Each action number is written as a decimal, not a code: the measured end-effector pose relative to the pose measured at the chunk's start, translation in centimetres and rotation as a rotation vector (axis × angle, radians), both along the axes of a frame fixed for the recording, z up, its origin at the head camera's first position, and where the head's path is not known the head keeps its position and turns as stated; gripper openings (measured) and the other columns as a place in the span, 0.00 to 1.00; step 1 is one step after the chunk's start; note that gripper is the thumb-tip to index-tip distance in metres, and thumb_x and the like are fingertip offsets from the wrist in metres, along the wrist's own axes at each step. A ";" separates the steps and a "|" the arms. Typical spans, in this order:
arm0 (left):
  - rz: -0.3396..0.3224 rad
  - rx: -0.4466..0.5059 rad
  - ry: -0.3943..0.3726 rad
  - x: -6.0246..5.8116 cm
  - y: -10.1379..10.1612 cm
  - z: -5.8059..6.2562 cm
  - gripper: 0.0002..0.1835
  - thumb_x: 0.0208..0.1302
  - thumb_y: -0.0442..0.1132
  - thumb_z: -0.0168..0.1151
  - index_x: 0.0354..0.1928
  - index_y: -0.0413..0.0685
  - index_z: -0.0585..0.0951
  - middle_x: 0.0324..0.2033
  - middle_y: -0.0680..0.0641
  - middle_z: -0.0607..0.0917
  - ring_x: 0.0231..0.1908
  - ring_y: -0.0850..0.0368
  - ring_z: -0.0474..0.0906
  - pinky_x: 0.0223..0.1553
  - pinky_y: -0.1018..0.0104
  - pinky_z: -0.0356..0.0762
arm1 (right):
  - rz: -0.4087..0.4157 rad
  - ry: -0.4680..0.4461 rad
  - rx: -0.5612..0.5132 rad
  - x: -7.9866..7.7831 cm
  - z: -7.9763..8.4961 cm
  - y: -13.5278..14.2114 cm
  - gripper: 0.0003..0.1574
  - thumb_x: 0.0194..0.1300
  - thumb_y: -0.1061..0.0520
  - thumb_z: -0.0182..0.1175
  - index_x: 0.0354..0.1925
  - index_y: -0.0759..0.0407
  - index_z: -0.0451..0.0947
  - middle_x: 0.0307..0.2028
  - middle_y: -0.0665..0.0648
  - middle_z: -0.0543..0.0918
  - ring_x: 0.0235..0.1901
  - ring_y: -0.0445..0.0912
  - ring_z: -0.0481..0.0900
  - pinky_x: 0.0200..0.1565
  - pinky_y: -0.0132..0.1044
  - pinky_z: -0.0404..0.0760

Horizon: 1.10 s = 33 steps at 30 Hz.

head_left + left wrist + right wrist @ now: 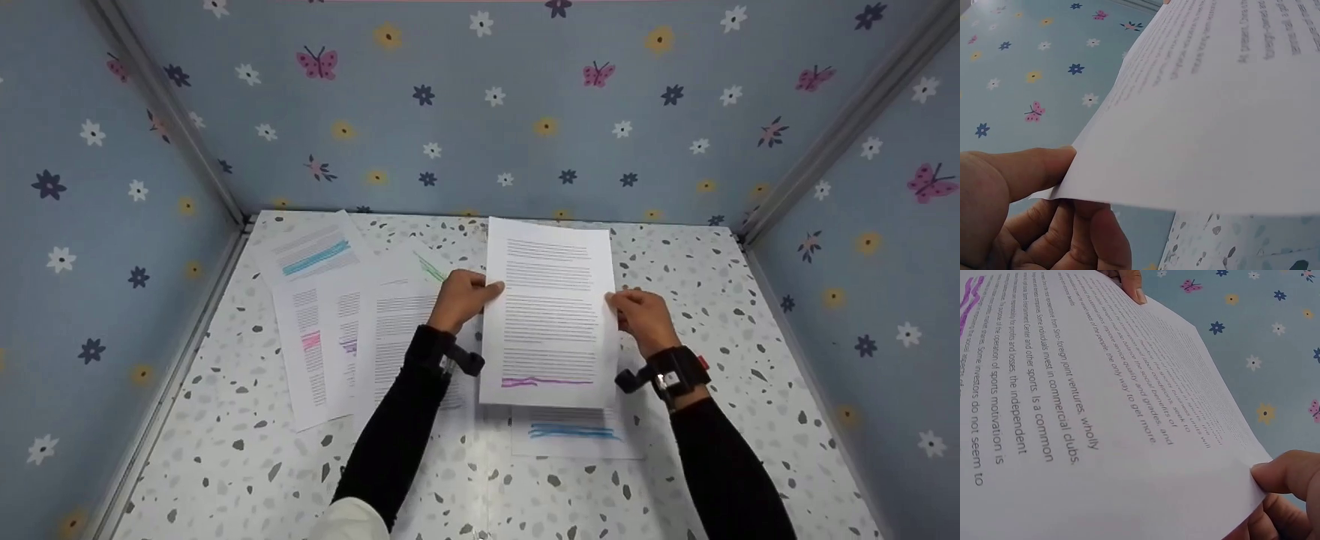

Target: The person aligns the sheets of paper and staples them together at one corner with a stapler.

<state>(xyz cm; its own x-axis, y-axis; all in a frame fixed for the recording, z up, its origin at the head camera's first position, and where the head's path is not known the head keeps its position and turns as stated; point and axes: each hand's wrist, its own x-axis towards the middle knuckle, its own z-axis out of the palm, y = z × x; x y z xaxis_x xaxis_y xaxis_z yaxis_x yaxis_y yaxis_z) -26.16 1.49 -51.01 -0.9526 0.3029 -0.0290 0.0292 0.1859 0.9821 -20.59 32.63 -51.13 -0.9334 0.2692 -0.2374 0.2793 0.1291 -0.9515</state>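
Both hands hold up one printed sheet of paper [551, 315] with purple marker strokes near its lower edge. My left hand [463, 298] pinches the sheet's left edge, thumb on the printed face and fingers behind, as the left wrist view shows at the paper [1196, 146]. On the opposite edge, my right hand [643, 319] pinches it between thumb and fingers; the right wrist view shows that thumb on the paper [1129, 439]. Under the raised sheet lies another page with blue strokes [574, 433], its upper part hidden.
Several overlapping pages lie at the left of the speckled tabletop [247, 450]: one with a blue-green band [315, 259], one with a pink mark [310, 341], one with green lines [430, 268]. Flower-patterned panels [480, 97] enclose the back and sides.
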 end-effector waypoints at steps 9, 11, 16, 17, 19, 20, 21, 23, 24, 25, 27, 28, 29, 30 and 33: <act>-0.038 -0.096 -0.042 0.6 2.4 -1.4 0.20 0.72 0.40 0.64 0.19 0.47 0.76 0.17 0.50 0.77 0.22 0.54 0.75 0.31 0.64 0.70 | -0.006 -0.045 0.025 1.4 -1.3 2.5 0.21 0.73 0.54 0.63 0.53 0.70 0.81 0.40 0.61 0.85 0.35 0.47 0.84 0.38 0.36 0.83; -0.036 -0.102 -0.073 0.6 2.8 -1.9 0.14 0.71 0.41 0.65 0.26 0.44 0.84 0.23 0.48 0.84 0.26 0.54 0.80 0.32 0.64 0.74 | -0.007 -0.054 0.042 1.7 -1.8 2.9 0.21 0.73 0.53 0.63 0.53 0.70 0.81 0.39 0.61 0.86 0.35 0.47 0.84 0.38 0.36 0.83; -0.032 -0.111 -0.113 1.0 3.8 -3.3 0.12 0.70 0.40 0.66 0.37 0.36 0.88 0.28 0.43 0.87 0.26 0.57 0.81 0.31 0.65 0.77 | -0.022 -0.092 0.070 2.4 -3.2 3.8 0.21 0.72 0.52 0.63 0.52 0.69 0.81 0.39 0.60 0.85 0.35 0.47 0.84 0.38 0.36 0.83; -0.029 -0.113 -0.125 1.1 4.0 -3.5 0.12 0.69 0.39 0.67 0.38 0.35 0.88 0.28 0.43 0.88 0.26 0.57 0.81 0.31 0.66 0.78 | -0.026 -0.102 0.064 2.5 -3.5 3.9 0.21 0.72 0.52 0.63 0.52 0.69 0.81 0.39 0.60 0.85 0.35 0.47 0.84 0.38 0.36 0.83; -0.023 -0.125 -0.139 1.3 4.3 -4.1 0.12 0.69 0.39 0.67 0.37 0.35 0.88 0.26 0.45 0.86 0.25 0.59 0.80 0.30 0.67 0.77 | -0.025 -0.114 0.061 2.8 -4.0 4.1 0.21 0.72 0.52 0.63 0.52 0.69 0.82 0.38 0.59 0.85 0.34 0.47 0.84 0.38 0.36 0.83; -0.019 -0.126 -0.152 1.4 4.4 -4.4 0.11 0.68 0.39 0.67 0.36 0.36 0.88 0.25 0.47 0.85 0.24 0.59 0.78 0.29 0.67 0.76 | -0.024 -0.118 0.058 2.9 -4.2 4.2 0.21 0.72 0.52 0.63 0.52 0.69 0.82 0.38 0.59 0.85 0.34 0.46 0.84 0.38 0.36 0.83; -0.017 -0.126 -0.161 1.5 4.5 -4.7 0.10 0.68 0.39 0.67 0.34 0.37 0.88 0.23 0.49 0.84 0.23 0.60 0.77 0.28 0.67 0.75 | -0.025 -0.121 0.058 3.0 -4.4 4.3 0.21 0.72 0.52 0.63 0.52 0.69 0.82 0.37 0.58 0.85 0.33 0.46 0.83 0.38 0.36 0.83; -0.022 -0.138 -0.170 1.7 4.7 -5.1 0.13 0.68 0.39 0.67 0.27 0.40 0.84 0.18 0.50 0.79 0.19 0.60 0.72 0.25 0.67 0.70 | -0.028 -0.127 0.062 3.2 -4.9 4.5 0.21 0.72 0.52 0.64 0.51 0.69 0.82 0.36 0.58 0.84 0.32 0.46 0.83 0.37 0.36 0.83; -0.024 -0.152 -0.169 1.8 4.8 -5.3 0.15 0.68 0.39 0.67 0.23 0.42 0.82 0.16 0.51 0.76 0.18 0.59 0.69 0.24 0.66 0.68 | -0.030 -0.130 0.069 3.3 -5.1 4.6 0.21 0.72 0.52 0.64 0.51 0.69 0.82 0.36 0.57 0.84 0.32 0.46 0.83 0.37 0.36 0.82; -0.025 -0.161 -0.170 1.9 4.9 -5.5 0.16 0.68 0.40 0.67 0.21 0.44 0.80 0.15 0.51 0.74 0.17 0.59 0.68 0.23 0.66 0.66 | -0.026 -0.134 0.081 3.4 -5.3 4.6 0.21 0.72 0.52 0.64 0.51 0.69 0.82 0.35 0.57 0.84 0.32 0.46 0.83 0.37 0.35 0.82; -0.027 -0.185 -0.165 2.0 5.0 -5.9 0.19 0.67 0.40 0.68 0.17 0.47 0.76 0.13 0.52 0.71 0.16 0.59 0.65 0.21 0.66 0.64 | -0.018 -0.143 0.109 3.6 -5.7 4.7 0.20 0.72 0.52 0.63 0.50 0.69 0.83 0.35 0.57 0.83 0.32 0.45 0.82 0.37 0.35 0.82; -0.028 -0.197 -0.165 2.1 5.1 -6.1 0.21 0.67 0.40 0.68 0.16 0.48 0.74 0.12 0.53 0.70 0.15 0.59 0.65 0.21 0.66 0.63 | -0.018 -0.147 0.124 3.7 -5.8 4.7 0.20 0.72 0.53 0.63 0.50 0.69 0.83 0.35 0.56 0.83 0.32 0.45 0.82 0.36 0.35 0.82; -0.027 -0.210 -0.164 2.2 5.2 -6.3 0.21 0.67 0.40 0.68 0.16 0.48 0.74 0.12 0.53 0.70 0.15 0.59 0.65 0.21 0.66 0.63 | -0.017 -0.151 0.143 3.8 -6.0 4.7 0.19 0.72 0.53 0.63 0.49 0.69 0.83 0.34 0.56 0.83 0.32 0.45 0.82 0.36 0.35 0.81; -0.025 -0.222 -0.159 2.2 5.3 -6.5 0.20 0.67 0.40 0.68 0.16 0.48 0.75 0.12 0.53 0.70 0.16 0.59 0.65 0.21 0.66 0.63 | -0.017 -0.156 0.164 3.8 -6.2 4.7 0.19 0.72 0.53 0.63 0.49 0.69 0.83 0.34 0.56 0.83 0.32 0.45 0.81 0.36 0.35 0.81; -0.025 -0.267 -0.147 2.4 5.6 -7.1 0.20 0.66 0.40 0.68 0.16 0.48 0.76 0.12 0.54 0.71 0.16 0.60 0.66 0.21 0.67 0.64 | -0.020 -0.166 0.223 3.9 -6.5 4.7 0.18 0.71 0.53 0.63 0.47 0.68 0.84 0.33 0.55 0.82 0.31 0.45 0.79 0.35 0.35 0.80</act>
